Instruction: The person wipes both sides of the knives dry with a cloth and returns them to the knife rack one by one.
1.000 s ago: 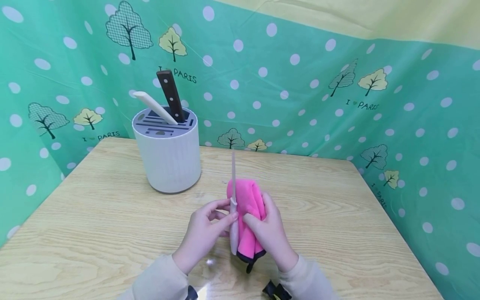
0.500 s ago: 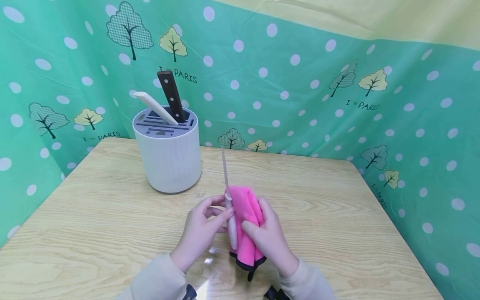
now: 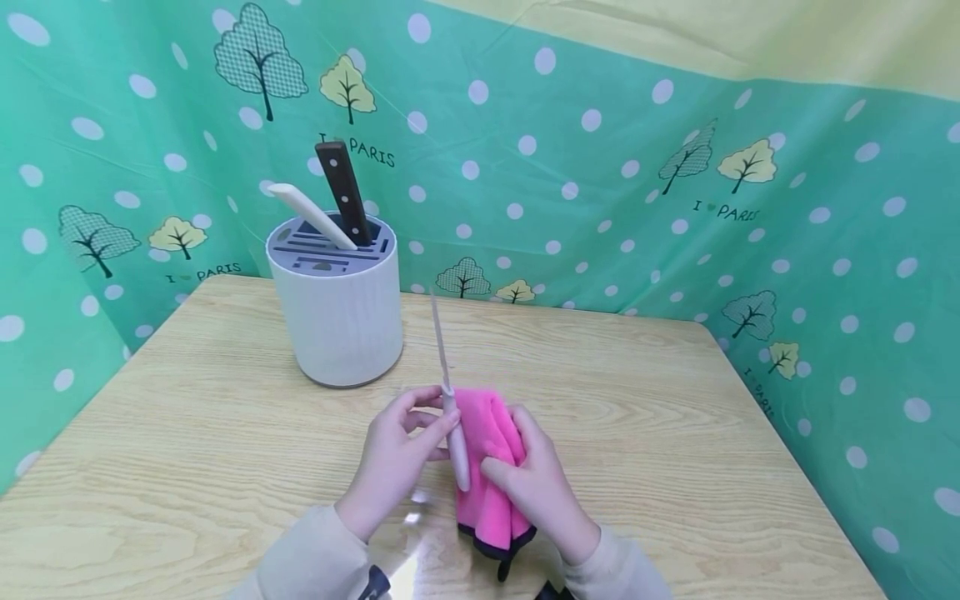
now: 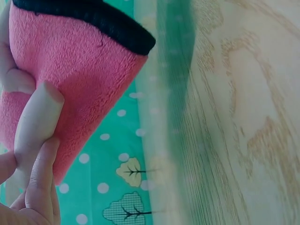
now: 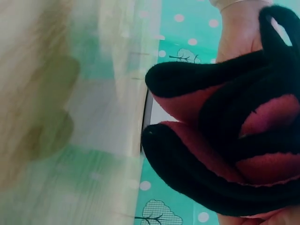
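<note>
My left hand (image 3: 393, 454) pinches the pale handle of a kitchen knife (image 3: 457, 446) between thumb and fingers; its thin blade points up and away, tilted a little left. Just right of it, my right hand (image 3: 540, 475) grips a folded pink cloth (image 3: 480, 442) with a black edge and a small loop at its bottom. In the left wrist view, the knife handle's butt (image 4: 40, 115) lies in front of the fuzzy pink cloth (image 4: 93, 70). Folded black edging of the cloth (image 5: 187, 183) fills much of the right wrist view.
A white round knife block (image 3: 337, 325) stands on the wooden table (image 3: 637, 400) at the back left. In its slotted top sit a dark-handled knife (image 3: 343, 192) and a white-handled one (image 3: 311, 215). A green dotted curtain (image 3: 600, 192) hangs behind the table.
The knife has tilted to the left and moved slightly left with my left hand. The cloth has come down toward me and apart from the blade, still held in my right hand.
</note>
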Demonstrator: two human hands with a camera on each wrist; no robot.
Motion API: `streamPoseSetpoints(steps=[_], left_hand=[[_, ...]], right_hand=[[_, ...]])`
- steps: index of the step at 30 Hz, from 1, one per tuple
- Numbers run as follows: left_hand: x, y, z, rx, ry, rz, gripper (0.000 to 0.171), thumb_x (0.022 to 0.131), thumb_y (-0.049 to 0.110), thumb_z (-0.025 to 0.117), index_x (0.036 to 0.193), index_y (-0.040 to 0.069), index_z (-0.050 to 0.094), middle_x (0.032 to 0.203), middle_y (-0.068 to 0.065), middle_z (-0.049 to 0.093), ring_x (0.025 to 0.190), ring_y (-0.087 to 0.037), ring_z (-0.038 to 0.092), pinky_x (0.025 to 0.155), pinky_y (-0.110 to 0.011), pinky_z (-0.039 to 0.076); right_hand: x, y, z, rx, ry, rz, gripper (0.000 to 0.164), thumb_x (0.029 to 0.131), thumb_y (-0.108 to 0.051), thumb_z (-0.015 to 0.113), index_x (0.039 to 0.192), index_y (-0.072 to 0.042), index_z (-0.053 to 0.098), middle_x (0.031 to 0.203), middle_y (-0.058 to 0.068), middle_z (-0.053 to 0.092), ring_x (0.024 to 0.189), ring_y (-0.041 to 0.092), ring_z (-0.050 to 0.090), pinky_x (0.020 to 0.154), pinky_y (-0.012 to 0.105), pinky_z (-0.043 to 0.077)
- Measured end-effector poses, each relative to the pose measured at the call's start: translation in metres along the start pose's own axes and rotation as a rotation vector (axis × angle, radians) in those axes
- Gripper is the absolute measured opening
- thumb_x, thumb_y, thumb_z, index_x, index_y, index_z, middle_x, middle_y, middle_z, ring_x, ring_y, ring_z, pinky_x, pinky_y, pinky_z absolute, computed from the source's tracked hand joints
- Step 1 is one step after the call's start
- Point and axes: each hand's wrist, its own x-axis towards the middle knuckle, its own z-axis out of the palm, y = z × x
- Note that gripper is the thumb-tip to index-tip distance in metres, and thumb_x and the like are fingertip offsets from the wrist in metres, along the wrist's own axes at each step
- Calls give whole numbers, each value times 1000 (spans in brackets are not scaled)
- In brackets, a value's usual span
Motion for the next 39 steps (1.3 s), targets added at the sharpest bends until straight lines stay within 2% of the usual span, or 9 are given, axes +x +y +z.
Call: streamPoseSetpoints(steps=[10,23,33,39], left_hand=[[1,-3,-1,-5,-2,-13,43,92,11,69,131,0,56,120,-17,60,93,-18,67,68,-31,61],[-2,-5,3,16,-32,-16,45,91,14,71,131,0,56,121,-16,60,89,-18,66,65,-30,60],[-7,-4,9,-9,-44,-18,40,91,12,71,126,-1,59,117,-16,62,85,-18,67,63,-31,60],[-8,-4,11,-6,-66,-17,39,90,13,72,125,1,61,113,-15,63,84,-17,67,62,-31,60]], right_hand=[[-1,3,1,-12,-31,16,41,76,0,66,112,-2,46,95,14,60,74,17,67,61,31,58],[3,-2,1,0,22,36,42,77,-1,66,114,-2,47,93,12,60,71,18,66,59,32,57],[8,-5,1,76,76,33,41,77,2,63,114,-1,47,95,15,59,72,18,64,60,31,56],[14,-8,0,111,121,0,41,75,4,62,113,1,46,97,15,58,73,16,62,60,28,55]])
